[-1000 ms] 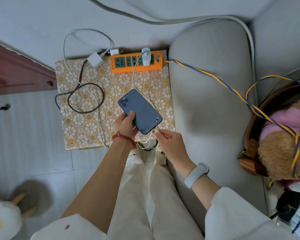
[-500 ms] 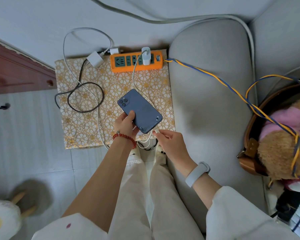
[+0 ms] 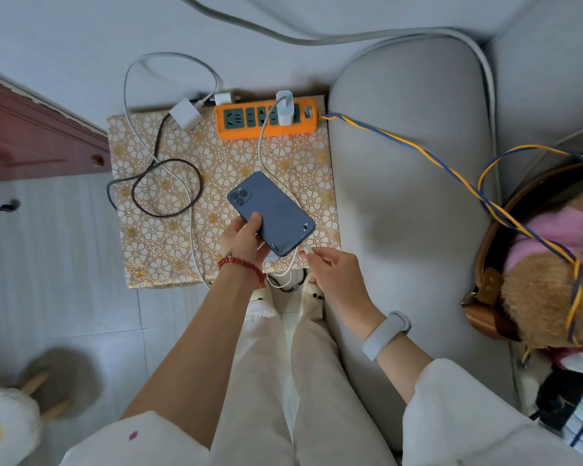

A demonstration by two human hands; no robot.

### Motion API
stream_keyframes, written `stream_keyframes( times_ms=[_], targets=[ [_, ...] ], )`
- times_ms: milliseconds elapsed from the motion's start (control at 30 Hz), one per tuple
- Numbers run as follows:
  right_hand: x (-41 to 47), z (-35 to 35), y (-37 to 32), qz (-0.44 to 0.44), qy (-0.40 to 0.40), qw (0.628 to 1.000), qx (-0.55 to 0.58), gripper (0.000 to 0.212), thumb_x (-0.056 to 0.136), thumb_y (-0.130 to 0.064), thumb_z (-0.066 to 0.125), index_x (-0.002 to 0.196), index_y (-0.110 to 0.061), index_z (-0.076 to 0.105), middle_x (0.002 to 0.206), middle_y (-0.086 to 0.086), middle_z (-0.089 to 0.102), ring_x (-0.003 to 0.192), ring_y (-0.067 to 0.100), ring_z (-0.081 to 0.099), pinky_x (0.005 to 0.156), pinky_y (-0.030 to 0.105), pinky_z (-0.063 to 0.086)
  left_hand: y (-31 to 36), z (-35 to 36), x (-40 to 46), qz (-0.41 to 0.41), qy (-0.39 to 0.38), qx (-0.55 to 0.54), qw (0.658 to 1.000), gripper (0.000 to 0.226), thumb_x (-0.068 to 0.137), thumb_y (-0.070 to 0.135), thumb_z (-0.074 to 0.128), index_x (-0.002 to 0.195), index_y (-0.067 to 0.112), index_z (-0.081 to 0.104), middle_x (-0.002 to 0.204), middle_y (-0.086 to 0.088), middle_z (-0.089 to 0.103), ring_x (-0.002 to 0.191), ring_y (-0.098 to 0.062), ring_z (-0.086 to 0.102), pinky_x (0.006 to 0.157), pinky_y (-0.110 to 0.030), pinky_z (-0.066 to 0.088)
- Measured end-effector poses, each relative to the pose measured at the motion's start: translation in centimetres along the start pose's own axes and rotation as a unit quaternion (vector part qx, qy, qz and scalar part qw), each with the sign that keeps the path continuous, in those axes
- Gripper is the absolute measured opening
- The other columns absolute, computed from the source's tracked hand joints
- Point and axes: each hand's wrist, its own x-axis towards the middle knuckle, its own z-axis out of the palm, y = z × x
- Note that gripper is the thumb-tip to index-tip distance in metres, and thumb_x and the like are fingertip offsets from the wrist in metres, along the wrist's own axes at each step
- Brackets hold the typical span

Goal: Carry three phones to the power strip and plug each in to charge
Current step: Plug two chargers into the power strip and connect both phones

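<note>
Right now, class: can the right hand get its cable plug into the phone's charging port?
Probably yes: the right hand holds the plug just beside the blue phone, whose bottom edge faces it, unobstructed.

A slate-blue phone is lying over a cloth showing gold flowers on white. The power strip is glowing orange with what are possibly dark green sockets, trailing a blue-and-yellow twisted cord.

left hand holds phone | right hand pinches cable plug
</note>
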Motion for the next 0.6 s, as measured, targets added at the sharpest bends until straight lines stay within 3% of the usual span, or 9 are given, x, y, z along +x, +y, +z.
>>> stream_keyframes(
  times_ms=[100, 233, 300, 467, 600],
  targets=[
    [0.0, 0.2, 0.0, -0.002, -0.01, 1.0, -0.002, 0.022, 0.085, -0.022, 0.056, 0.081, -0.005, 0.069, 0.034, -0.012, 0.04, 0.04, 0.006, 0.033, 0.055, 0.026, 0.029, 0.0, 0.1, 0.0, 0.0, -0.002, 0.002, 1.0, 0.014, 0.09, 0.008, 0.047, 0.103, 0.007, 0.054, 0.089, -0.005, 0.063, 0.079, -0.018, 0.062, 0.066, -0.03, 0.057],
    [0.0, 0.2, 0.1, -0.008, -0.015, 1.0, -0.008, 0.025, 0.085, -0.021, 0.056, 0.08, 0.001, 0.066, 0.041, -0.007, 0.036, 0.05, 0.012, 0.029, 0.059, 0.027, 0.028, -0.1, 0.1, -0.2, 0.0, -0.001, 0.02, 1.0, 0.018, 0.09, 0.006, 0.048, 0.107, 0.004, 0.053, 0.101, -0.012, 0.061, 0.079, -0.018, 0.062, 0.069, -0.032, 0.056],
    [0.0, 0.1, 0.2, -0.011, -0.027, 0.999, -0.026, 0.03, 0.085, -0.019, 0.056, 0.067, 0.006, 0.057, 0.048, 0.002, 0.033, 0.053, 0.016, 0.027, 0.058, 0.027, 0.026, -0.2, -0.1, -0.2, 0.007, -0.004, 0.048, 0.999, 0.024, 0.089, 0.005, 0.048, 0.112, 0.001, 0.052, 0.102, -0.013, 0.06, 0.077, -0.017, 0.062, 0.066, -0.03, 0.057],
    [-0.1, 0.7, 1.3, 0.003, -0.022, 0.996, -0.084, 0.048, 0.084, -0.015, 0.056, 0.044, -0.014, 0.031, 0.035, -0.004, 0.031, 0.043, 0.011, 0.029, 0.049, 0.027, 0.023, -0.3, -0.2, -0.1, 0.017, -0.032, 0.1, 0.994, 0.02, 0.088, 0.004, 0.05, 0.106, 0.008, 0.056, 0.085, -0.004, 0.065, 0.072, -0.015, 0.064, 0.058, -0.027, 0.058],
    [-0.3, 1.0, 2.3, 0.021, -0.007, 0.995, -0.097, 0.05, 0.086, -0.015, 0.054, 0.042, -0.017, 0.03, 0.034, -0.009, 0.04, 0.043, 0.01, 0.035, 0.049, 0.026, 0.029, -1.1, -0.1, 0.0, 0.023, -0.026, 0.127, 0.991, 0.018, 0.087, 0.005, 0.052, 0.103, 0.013, 0.055, 0.078, 0.0, 0.065, 0.07, -0.014, 0.064, 0.056, -0.025, 0.058]
  ],
)
